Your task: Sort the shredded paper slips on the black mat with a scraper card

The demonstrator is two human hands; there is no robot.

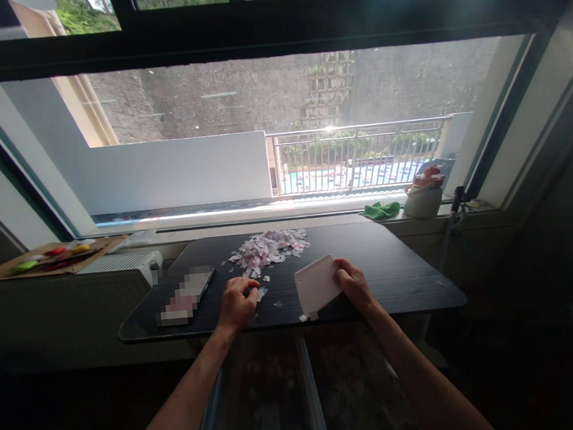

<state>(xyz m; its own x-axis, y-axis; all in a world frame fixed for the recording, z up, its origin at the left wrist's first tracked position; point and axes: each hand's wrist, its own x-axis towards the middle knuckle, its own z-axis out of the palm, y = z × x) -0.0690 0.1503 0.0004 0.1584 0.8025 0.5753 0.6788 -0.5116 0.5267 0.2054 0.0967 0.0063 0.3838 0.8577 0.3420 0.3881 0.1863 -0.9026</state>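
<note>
On the dark table [369,248] lies a pile of torn paper scraps [269,248], white and pinkish. Several loose scraps are strewn between the pile and the near edge. My left hand [238,304] is closed at the table's front, its fingers curled beside a few scraps [262,294]; what they hold, if anything, is hidden. My right hand [353,283] grips the right side of a white flat panel [317,283] with rounded corners, tilted above the near edge. Small scraps show at the panel's lower edge.
A phone-like slab [187,297], partly pixelated, lies at the table's left. Beyond it are a radiator [120,263] and a brown board [79,256] with colourful items. A green cloth [382,210] and a white container [423,202] stand on the windowsill. Below the front edge is a glassy panel [262,391].
</note>
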